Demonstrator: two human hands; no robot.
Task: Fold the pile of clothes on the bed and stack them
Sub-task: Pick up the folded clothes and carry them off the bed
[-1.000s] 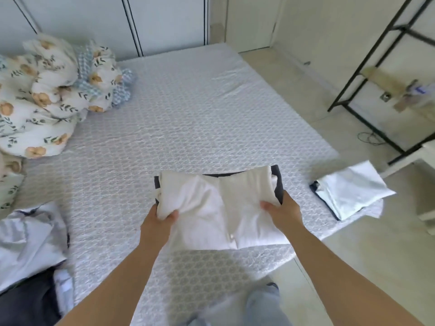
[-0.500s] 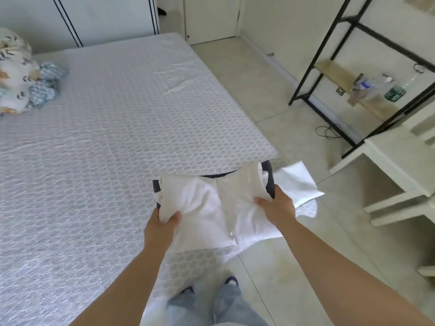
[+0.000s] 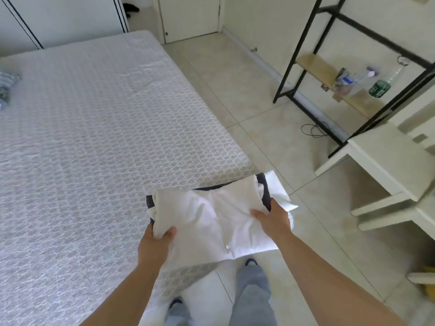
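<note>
Your left hand (image 3: pixel 154 243) grips the near-left edge of a folded white shirt (image 3: pixel 209 215), thumb on top and fingers curled under; your right hand (image 3: pixel 274 222) clamps the right side the same way, thumb pressed into the cloth and fingers wrapped below. The shirt spans between them, running from your left hand toward 2 o'clock and from your right hand toward 10 o'clock. A small button shows near its front edge. Under the shirt lies a folded dark garment (image 3: pixel 267 191), its edge showing along the far side and at the right, where your right fingers touch it. You cannot tell whether the bundle rests on anything.

Just beyond your right hand, at 1 o'clock from it, a folded white cloth (image 3: pixel 279 194) sits at the corner of the bed (image 3: pixel 94 137), partly hidden by the bundle. Below, at 6 o'clock, your grey trouser legs (image 3: pixel 253 295) and blue shoe tips stand on the tiled floor (image 3: pixel 235 74).

At 3 o'clock stands a white table (image 3: pixel 388 161). Farther, at 2 o'clock, a black metal shelf frame (image 3: pixel 303 48) holds clear plastic bottles; one has a green label (image 3: pixel 379 88), its writing too small to read. At 10 o'clock, a patterned cloth (image 3: pixel 6 88) lies at the bed's far-left edge.
</note>
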